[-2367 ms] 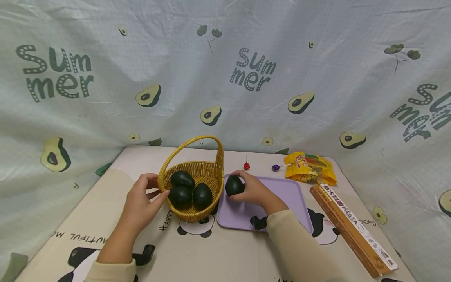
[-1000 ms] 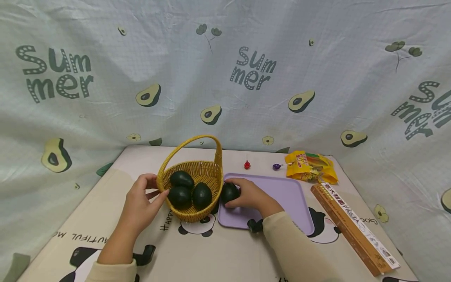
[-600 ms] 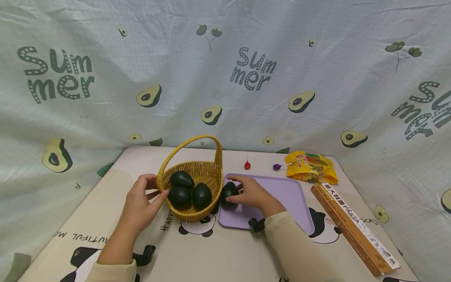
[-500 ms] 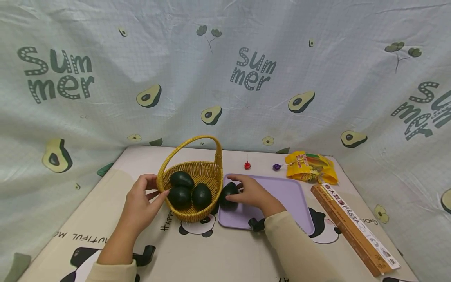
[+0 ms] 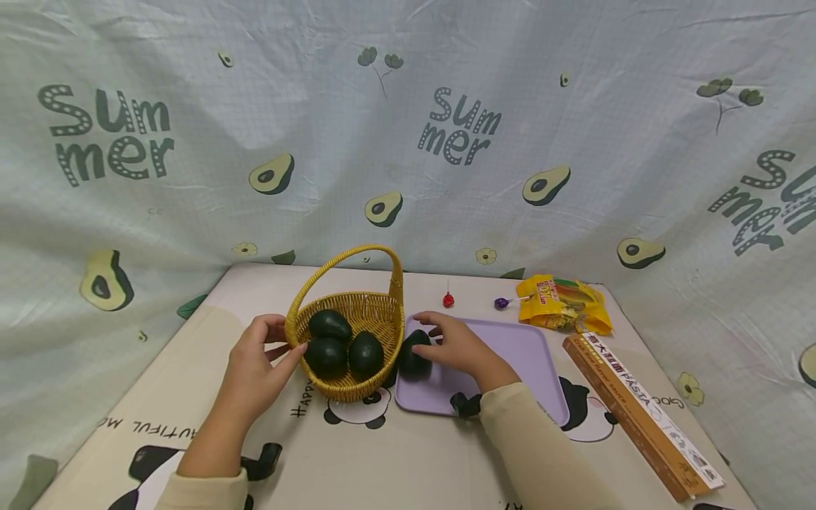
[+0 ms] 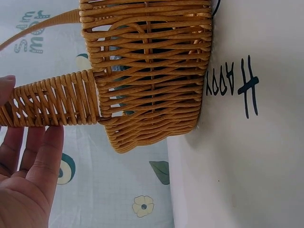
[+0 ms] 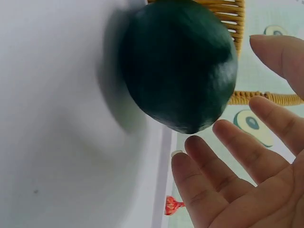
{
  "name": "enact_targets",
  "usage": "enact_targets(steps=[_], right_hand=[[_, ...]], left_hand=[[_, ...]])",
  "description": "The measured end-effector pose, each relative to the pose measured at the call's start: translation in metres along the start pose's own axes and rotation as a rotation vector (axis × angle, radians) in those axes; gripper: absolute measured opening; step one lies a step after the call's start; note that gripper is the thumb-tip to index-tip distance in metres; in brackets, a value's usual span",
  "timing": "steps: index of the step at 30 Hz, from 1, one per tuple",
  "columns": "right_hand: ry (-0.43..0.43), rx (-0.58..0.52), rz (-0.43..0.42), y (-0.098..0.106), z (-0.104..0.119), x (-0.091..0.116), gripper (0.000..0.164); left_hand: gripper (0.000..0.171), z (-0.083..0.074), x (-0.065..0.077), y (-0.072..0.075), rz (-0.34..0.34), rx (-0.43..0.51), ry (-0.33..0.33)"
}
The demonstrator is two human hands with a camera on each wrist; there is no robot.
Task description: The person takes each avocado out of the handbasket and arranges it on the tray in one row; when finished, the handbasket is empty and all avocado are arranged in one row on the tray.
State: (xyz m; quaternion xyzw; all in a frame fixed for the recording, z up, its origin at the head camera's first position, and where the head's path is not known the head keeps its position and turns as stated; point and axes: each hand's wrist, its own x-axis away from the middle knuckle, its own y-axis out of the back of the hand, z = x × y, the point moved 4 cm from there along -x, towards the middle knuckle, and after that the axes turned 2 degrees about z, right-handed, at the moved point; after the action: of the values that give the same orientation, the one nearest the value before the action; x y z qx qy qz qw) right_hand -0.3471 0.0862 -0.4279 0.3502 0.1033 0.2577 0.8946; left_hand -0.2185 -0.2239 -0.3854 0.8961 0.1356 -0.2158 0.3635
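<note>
A yellow wicker basket (image 5: 380,306) stands left of centre with three dark green avocados (image 5: 366,354) inside. My left hand (image 5: 260,368) pinches the lower end of its handle; in the left wrist view the thumb and fingers lie on opposite sides of that woven strip (image 6: 57,100). Another avocado (image 5: 414,356) rests at the left end of a lilac tray (image 5: 516,361), close against the basket. Beside this avocado is my right hand (image 5: 460,346), fingers spread. From the right wrist, a gap shows between its fingertips (image 7: 259,104) and the avocado (image 7: 178,66).
Behind the tray lie a red lollipop (image 5: 448,300) and a purple lollipop (image 5: 502,303). A yellow candy bag (image 5: 564,304) sits at the back right. Along the right side runs a long pasta box (image 5: 640,414). A printed curtain (image 5: 408,142) hangs behind the table.
My right hand has lowered the avocado leftward onto the tray's left end and let go, its fingers loosening and drawing back slightly. The left hand keeps its hold on the basket handle.
</note>
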Motion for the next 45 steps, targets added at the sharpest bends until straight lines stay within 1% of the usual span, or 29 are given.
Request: enact_targets(steps=[6,11,17,24,29,32,34,39,45], right_hand=[[0.004,-0.013,-0.033,0.006,0.008,0.002,0.059],[0.038,-0.031,-0.054,0.01,0.018,0.003,0.057],[0.06,-0.029,-0.049,0.013,0.031,0.001,0.057],[0.087,0.008,-0.002,0.013,0.044,-0.001,0.065],[0.11,0.052,0.045,0.012,0.054,-0.009,0.069],[0.105,0.081,0.059,0.01,0.059,-0.014,0.07],[0.106,0.081,0.077,0.009,0.064,-0.018,0.07],[0.103,0.068,0.148,0.003,0.075,-0.025,0.075],[0.1,0.12,0.209,-0.006,0.083,-0.034,0.077]], left_hand=[[0.05,0.0,-0.001,0.0,0.002,-0.001,0.002],[0.049,-0.001,-0.001,0.001,-0.001,-0.003,0.007],[0.047,-0.001,0.0,0.002,-0.003,-0.006,0.021],[0.045,0.001,0.002,0.002,0.0,0.013,0.027],[0.045,0.001,0.001,0.001,0.001,0.02,0.025],[0.045,0.0,0.001,0.0,0.004,0.025,0.03],[0.044,0.0,0.0,0.0,0.006,0.027,0.033],[0.043,0.0,0.001,0.001,0.01,0.023,0.043],[0.042,-0.001,0.001,0.001,0.013,0.02,0.044]])
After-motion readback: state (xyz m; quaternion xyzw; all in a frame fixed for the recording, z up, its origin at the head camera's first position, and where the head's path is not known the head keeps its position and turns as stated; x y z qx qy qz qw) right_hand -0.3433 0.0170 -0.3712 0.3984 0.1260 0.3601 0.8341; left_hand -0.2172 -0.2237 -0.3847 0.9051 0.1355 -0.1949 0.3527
